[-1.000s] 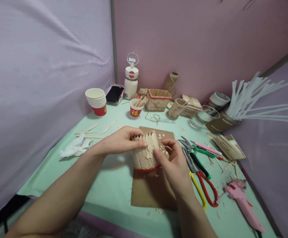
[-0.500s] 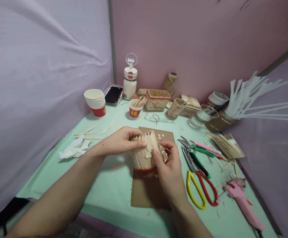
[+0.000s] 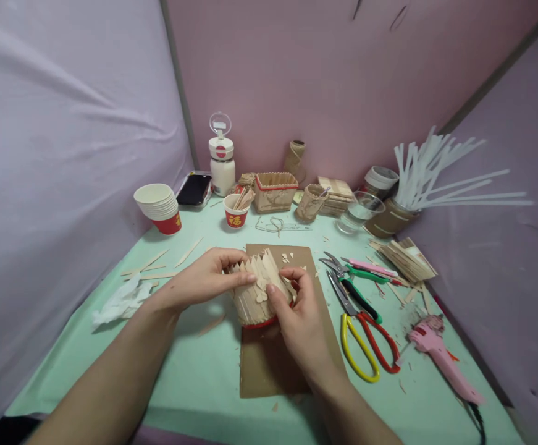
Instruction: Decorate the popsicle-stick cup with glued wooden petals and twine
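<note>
Through the one head-worn camera, we are looking forward and down from above the near side of the green-covered table [image 3: 194,371]. The forearms [image 3: 115,364] are entering from the near edge at left and right, and we are viewing the left hand [image 3: 215,275] and right hand [image 3: 296,306] from above and behind, at close range, near the middle. Beyond, we are taking in the tabletop up to the far pink wall [image 3: 269,74], with lilac fabric [image 3: 65,154] flanking at left.
</note>
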Tool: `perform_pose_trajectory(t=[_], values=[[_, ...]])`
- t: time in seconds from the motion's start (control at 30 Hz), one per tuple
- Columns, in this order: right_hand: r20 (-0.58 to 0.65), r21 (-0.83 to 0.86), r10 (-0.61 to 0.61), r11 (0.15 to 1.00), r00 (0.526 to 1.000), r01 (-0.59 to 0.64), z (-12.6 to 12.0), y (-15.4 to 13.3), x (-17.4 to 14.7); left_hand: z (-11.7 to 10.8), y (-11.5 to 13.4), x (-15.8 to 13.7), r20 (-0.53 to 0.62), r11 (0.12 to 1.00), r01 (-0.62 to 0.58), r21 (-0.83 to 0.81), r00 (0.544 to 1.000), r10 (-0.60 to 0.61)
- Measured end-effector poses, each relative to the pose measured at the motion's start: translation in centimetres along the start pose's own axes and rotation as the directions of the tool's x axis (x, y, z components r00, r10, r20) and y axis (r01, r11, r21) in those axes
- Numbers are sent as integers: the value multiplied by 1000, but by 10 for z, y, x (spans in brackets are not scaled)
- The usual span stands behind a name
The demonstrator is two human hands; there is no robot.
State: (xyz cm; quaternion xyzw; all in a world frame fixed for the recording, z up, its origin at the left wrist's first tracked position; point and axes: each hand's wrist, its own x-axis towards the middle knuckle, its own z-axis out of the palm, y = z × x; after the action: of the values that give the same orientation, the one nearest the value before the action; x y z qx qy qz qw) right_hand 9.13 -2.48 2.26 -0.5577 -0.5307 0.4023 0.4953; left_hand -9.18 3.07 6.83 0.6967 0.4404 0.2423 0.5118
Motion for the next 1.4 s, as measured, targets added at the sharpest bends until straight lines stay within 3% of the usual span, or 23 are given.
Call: perform_pose_trajectory(t=[0.13, 0.27, 0.47, 0.6, 1.07, 1.23, 1.4], values=[[-55, 83, 3, 997, 998, 2, -8, -5, -4, 0, 1, 0, 4, 997, 38, -66, 999, -38], [-230, 115, -106, 984, 967, 136, -36, -4, -5, -1, -2, 0, -17, 992, 65, -110, 998, -67], [-277, -25, -98, 995, 956, 95, -93, 9, 11, 0, -3, 1, -32, 994, 62, -88, 997, -65], [-270, -205, -149, 974, 951, 95, -111, 6, 31, -2, -2, 1, -76, 997, 46, -58, 996, -50], [-43, -476, -189, 867, 981, 146, -104, 17, 82, -14, -18, 5, -273, 990, -18, -143, 962, -22], [109, -559, -163, 806, 981, 196, -97, 18, 89, -15, -19, 6, -285, 989, -15, -150, 958, -28], [260, -677, -126, 683, 957, 274, -83, 19, 103, -14, -19, 7, -247, 986, -7, -169, 968, -35]])
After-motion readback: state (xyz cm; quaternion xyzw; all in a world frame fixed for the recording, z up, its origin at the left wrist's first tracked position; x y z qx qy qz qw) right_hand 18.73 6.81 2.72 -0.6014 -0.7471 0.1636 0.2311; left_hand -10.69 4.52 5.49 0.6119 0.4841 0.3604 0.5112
